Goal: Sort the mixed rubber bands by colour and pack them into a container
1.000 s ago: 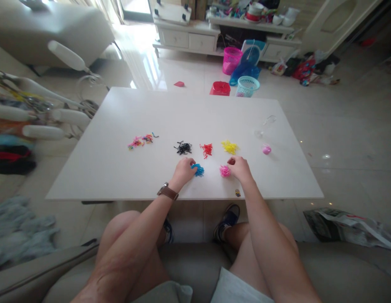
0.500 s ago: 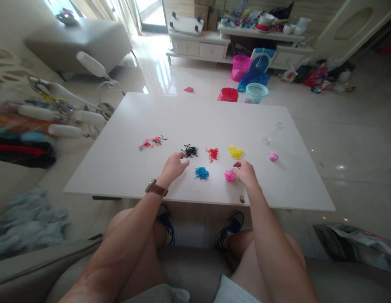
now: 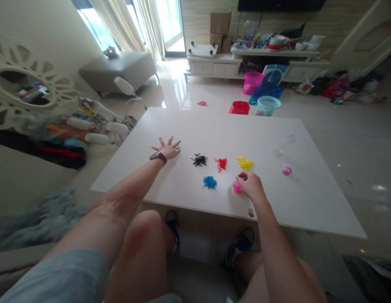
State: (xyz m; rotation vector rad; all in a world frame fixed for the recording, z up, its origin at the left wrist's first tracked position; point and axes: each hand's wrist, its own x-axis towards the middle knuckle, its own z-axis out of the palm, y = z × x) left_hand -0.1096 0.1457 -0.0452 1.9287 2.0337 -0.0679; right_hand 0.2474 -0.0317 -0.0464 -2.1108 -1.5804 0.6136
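My left hand (image 3: 169, 150) is spread wide over the mixed-colour pile of small pieces and hides most of it. My right hand (image 3: 249, 182) hovers by a pile of pink, thin band-like pieces (image 3: 237, 187), partly covering it. Its thumb and fingers are pinched together; what they hold, if anything, is too small to make out. Similar little heaps lie between the hands: black pieces (image 3: 200, 159), red pieces (image 3: 221, 164), yellow pieces (image 3: 245, 163) and blue pieces (image 3: 210, 182).
The white table (image 3: 195, 130) carries a pink round object (image 3: 286, 169) on the right, with a clear plastic item (image 3: 285, 147) behind it. A small yellow-and-dark figure (image 3: 251, 212) lies near the front edge. Beyond stand a red stool (image 3: 240, 107) and a light-blue basket (image 3: 268, 105).
My left hand has moved left from beside the black pile to the mixed pile, fingers now spread. My right hand stays at the pink pile, its fingers pinched. The view has shifted.
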